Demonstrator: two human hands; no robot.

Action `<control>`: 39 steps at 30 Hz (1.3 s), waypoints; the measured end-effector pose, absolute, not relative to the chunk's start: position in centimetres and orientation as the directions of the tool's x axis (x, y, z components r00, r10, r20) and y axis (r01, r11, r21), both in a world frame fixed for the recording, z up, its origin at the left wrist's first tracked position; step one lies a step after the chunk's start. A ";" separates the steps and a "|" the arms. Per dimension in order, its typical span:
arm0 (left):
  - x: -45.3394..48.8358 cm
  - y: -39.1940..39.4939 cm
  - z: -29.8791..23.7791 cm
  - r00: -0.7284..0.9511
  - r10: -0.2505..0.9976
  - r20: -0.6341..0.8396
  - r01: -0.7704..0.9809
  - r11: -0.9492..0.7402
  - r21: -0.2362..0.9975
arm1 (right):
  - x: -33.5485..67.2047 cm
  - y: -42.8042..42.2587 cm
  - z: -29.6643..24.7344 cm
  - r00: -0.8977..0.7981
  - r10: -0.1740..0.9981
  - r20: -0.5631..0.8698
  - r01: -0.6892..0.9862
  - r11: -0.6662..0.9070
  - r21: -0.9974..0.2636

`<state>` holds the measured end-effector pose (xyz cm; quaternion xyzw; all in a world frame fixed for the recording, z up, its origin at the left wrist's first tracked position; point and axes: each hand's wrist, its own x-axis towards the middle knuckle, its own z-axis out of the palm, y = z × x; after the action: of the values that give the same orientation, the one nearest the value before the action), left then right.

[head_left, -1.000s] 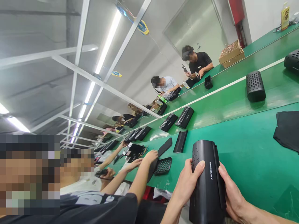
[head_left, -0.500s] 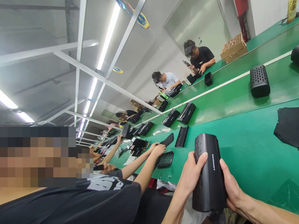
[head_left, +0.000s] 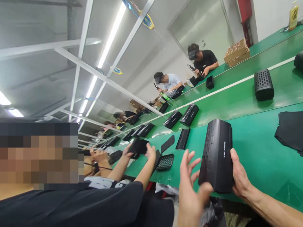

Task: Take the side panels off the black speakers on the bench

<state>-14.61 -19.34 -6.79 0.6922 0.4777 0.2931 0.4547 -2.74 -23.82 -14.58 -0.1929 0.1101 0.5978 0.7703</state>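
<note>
A black speaker housing (head_left: pixel 219 157) with a perforated side and the word MERKURY on its face stands tilted over the near edge of the green table (head_left: pixel 255 138). My right hand (head_left: pixel 241 176) grips its right side, with the fingers hidden behind it. Just left of the housing is my left hand (head_left: pixel 193 186), its fingers spread and slightly blurred, holding nothing. Beyond the housing lie a curved black panel (head_left: pixel 183 138), a flat black piece (head_left: pixel 168 143) and a perforated black grille (head_left: pixel 165 162).
A co-worker (head_left: pixel 113 195) at the left holds a dark sheet-like piece (head_left: pixel 139 146). Black housings (head_left: pixel 189 114) lie along the green belt, one perforated housing (head_left: pixel 264 84) at the right. Dark sheets (head_left: pixel 290 130) lie at the right. Others work across the belt.
My left hand has let go of the housing and opened. The housing has moved up and slightly right in my right hand. The co-worker has picked up a dark piece.
</note>
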 end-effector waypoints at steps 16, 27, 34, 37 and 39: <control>-15.8 -20.7 -10.3 0.120 0.881 0.457 0.229 -0.472 0.851 | 4.0 -23.3 -13.2 0.463 0.881 0.097 -0.665 0.418 -0.619; -16.5 -18.5 -10.5 0.201 0.846 0.495 -0.027 -0.500 0.866 | 13.6 -26.4 -8.6 -0.029 0.958 0.286 -0.069 0.284 -0.956; -16.7 -17.2 -10.8 0.220 0.851 0.476 -0.085 -0.469 0.879 | 12.3 -26.5 -9.6 0.079 0.940 0.333 0.034 0.331 -0.943; -16.6 -16.6 -10.9 0.264 0.887 0.379 -0.090 -0.368 0.925 | 12.2 -26.1 -9.5 0.072 0.975 0.212 0.029 0.210 -0.977; -16.5 -16.0 -11.1 0.320 0.908 0.270 -0.103 -0.250 0.963 | 12.3 -25.8 -9.4 0.093 0.986 0.139 0.047 0.135 -0.990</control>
<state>-16.52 -16.00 -11.09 0.6235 0.3229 0.4858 0.5205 12.31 -25.83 -9.43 -0.4982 -0.5186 0.4296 0.5462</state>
